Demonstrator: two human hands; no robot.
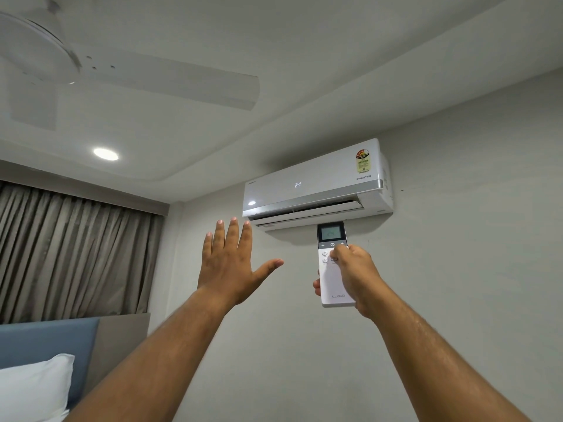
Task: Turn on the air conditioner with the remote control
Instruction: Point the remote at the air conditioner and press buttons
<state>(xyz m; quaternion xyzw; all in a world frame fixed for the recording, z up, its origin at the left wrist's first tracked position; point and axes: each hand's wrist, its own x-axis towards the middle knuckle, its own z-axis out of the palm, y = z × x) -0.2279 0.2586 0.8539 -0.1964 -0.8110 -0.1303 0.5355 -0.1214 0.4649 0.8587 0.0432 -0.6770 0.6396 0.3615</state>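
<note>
Right hand (355, 277) wrapped around white remote control (332, 263), thumb apparently on its upper buttons, left hand (233, 263) raised beside it, empty and spread flat, air conditioner (316, 181) just above both hands, display showing 24.

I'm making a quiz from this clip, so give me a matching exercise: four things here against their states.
Things:
1. left hand
2. remote control
3. air conditioner
4. ceiling light

States:
A. shows 24 on its front
B. lit
C. open, fingers spread, holding nothing
D. held in the right hand

Pairs: 1-C, 2-D, 3-A, 4-B
</note>
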